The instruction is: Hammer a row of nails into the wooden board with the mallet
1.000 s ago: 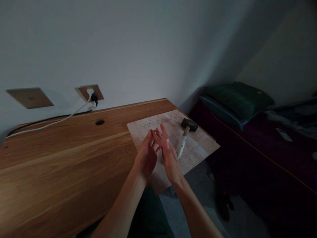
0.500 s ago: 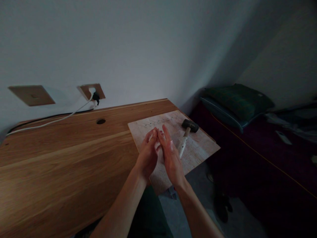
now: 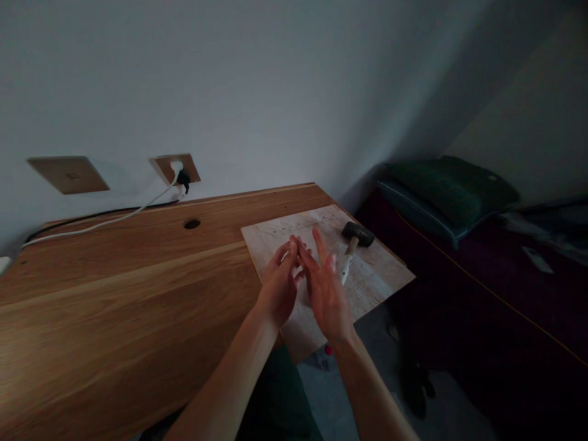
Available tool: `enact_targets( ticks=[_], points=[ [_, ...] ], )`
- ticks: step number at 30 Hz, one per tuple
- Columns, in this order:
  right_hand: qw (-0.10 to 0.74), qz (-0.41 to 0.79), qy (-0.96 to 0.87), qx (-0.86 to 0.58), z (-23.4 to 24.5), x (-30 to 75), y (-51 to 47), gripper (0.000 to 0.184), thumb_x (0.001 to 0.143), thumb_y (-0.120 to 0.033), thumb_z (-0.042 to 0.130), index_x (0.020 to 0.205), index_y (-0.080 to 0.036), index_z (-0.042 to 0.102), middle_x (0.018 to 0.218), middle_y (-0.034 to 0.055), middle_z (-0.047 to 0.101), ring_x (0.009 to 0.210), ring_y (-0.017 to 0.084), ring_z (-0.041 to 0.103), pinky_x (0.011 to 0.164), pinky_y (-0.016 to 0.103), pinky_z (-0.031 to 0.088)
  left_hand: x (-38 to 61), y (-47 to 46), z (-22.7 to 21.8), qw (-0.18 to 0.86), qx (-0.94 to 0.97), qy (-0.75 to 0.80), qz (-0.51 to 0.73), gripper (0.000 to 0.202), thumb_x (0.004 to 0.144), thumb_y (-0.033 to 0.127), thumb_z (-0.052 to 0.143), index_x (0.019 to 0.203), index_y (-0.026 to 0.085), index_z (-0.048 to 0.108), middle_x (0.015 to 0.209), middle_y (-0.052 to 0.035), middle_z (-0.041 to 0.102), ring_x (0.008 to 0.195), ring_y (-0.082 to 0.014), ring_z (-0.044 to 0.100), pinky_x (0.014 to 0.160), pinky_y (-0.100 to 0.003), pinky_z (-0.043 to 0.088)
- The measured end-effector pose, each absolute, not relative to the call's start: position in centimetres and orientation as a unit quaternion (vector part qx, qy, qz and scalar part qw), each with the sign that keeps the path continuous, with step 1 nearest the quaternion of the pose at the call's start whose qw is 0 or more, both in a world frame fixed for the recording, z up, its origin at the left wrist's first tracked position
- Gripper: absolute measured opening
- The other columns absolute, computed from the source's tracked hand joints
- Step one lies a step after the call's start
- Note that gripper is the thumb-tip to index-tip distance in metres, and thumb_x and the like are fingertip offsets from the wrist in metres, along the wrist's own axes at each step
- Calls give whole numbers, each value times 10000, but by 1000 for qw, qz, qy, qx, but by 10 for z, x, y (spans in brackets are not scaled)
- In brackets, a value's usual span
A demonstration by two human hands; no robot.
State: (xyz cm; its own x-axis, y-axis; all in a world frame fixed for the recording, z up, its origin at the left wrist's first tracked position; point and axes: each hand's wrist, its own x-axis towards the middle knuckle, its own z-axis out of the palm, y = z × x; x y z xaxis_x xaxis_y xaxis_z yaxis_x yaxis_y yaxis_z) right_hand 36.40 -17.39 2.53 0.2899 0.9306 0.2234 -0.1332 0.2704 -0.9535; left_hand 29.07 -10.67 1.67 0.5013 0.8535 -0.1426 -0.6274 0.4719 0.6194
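My left hand (image 3: pixel 278 286) and my right hand (image 3: pixel 327 291) are held up together above a pale wooden board (image 3: pixel 372 275), fingertips touching each other. The fingers of both are stretched out and I see nothing in them. The board lies on the right end of a brown wooden desk (image 3: pixel 119 294) and sticks out past its front edge. A mallet (image 3: pixel 351 241) with a black head and a pale handle lies on the board just right of my right hand, which hides part of the handle.
A wall socket (image 3: pixel 177 168) with a white cable and a black plug sits behind the desk, beside a blank plate (image 3: pixel 68 174). A cable hole (image 3: pixel 192 224) is in the desktop. To the right stands a dark bed with a green pillow (image 3: pixel 452 184).
My hands have stayed together over the board, the fingers shifting slightly against each other. The view has drifted a little to the left, so everything sits slightly further right.
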Motion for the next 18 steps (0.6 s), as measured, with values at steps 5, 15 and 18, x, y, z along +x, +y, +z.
enact_targets(
  ticks=[5,15,18],
  points=[
    [667,425,-428,-437,29,361,-175,757,1062,-743,264,1717,-369,202,1615,34,567,1622,232,299,1345,596,124,292,-100,18,810,248,243,473,549,667,532,994,1008,207,711,1118,-79,714,1249,-315,638,1041,-409,481],
    [679,451,-388,-431,35,367,-174,746,1029,-786,238,1689,-437,246,1482,12,693,1598,258,366,1297,684,195,292,-101,17,779,305,270,476,576,684,553,974,1059,203,712,1077,-84,739,1104,-273,693,1007,-407,496],
    [704,461,-375,-389,38,363,-176,730,1029,-785,314,1661,-421,335,1429,9,731,1569,243,420,1318,620,189,292,-97,18,762,311,282,493,566,697,587,952,1023,197,703,1081,-103,740,1135,-288,685,1010,-413,495]
  ],
)
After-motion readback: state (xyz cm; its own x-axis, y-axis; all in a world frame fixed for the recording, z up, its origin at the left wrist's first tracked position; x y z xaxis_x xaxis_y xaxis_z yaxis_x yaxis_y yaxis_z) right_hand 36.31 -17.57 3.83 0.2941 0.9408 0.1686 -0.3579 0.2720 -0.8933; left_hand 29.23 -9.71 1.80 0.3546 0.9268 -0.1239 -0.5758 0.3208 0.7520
